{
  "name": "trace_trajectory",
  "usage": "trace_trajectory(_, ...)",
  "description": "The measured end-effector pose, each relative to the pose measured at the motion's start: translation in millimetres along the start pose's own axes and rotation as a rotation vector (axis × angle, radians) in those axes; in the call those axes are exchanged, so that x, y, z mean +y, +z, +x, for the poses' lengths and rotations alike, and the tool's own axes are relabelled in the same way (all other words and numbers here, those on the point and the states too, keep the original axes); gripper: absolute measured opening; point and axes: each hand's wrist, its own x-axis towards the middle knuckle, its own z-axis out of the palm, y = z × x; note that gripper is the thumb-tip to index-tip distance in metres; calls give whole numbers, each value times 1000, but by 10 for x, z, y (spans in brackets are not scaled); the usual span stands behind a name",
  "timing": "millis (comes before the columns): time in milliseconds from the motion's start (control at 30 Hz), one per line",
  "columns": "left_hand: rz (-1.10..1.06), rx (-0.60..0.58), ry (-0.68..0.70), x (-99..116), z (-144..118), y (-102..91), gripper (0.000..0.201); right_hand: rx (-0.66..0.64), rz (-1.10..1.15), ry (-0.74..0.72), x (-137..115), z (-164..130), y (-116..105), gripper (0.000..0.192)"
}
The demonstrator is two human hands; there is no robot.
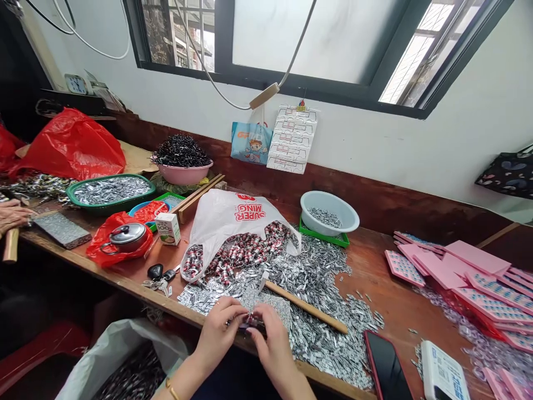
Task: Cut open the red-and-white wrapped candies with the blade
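Note:
At the table's front edge, my left hand (221, 329) and my right hand (271, 336) meet with fingertips pinched on a small red-and-black part (250, 319). Fingers cover most of it, so its exact kind is unclear. Just beyond them lies a speckled metal slab (277, 304), partly covered by loose pieces. A hammer (308, 306) with a wooden handle rests across a wide heap of small flat metal pieces (320, 278). Behind it, a white plastic bag (220, 214) lies on its side, with similar red-and-black parts (244, 250) spilling from its mouth.
Keys (160, 283) and a lidded metal pot (128, 236) are to the left. A phone (387, 366), a white device (443, 369) and pink boards (474, 272) lie right. A pale basin (328, 214) stands behind. Another person's hand (14, 216) shows far left. An open sack (120, 355) stands below.

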Motion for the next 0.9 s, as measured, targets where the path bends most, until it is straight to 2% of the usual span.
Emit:
trace_trajectory(100,-60,-6,-92,97,28,-28,18,43,144,116,-17,-24,46,13)
trace_trajectory(167,-49,-23,-97,131,38,-59,18,70,233,162,-45,0,44,10)
trace_trajectory(267,4,-40,-39,128,39,-110,16,68,278,171,-103,54,-18,10)
trace_trajectory(467,79,-123,111,182,62,-205,17,7,186,58,-216,65,-196,20)
trace_trajectory(633,41,-170,203,306,115,-264,21,-18,195,91,-306,32,-288,17)
trace_trajectory(767,-57,-127,64,378,118,-239,20,-2,225,101,-359,0,-354,13)
trace_trajectory(900,-249,-55,-114,384,84,-118,22,92,286,155,-370,-42,-365,13)
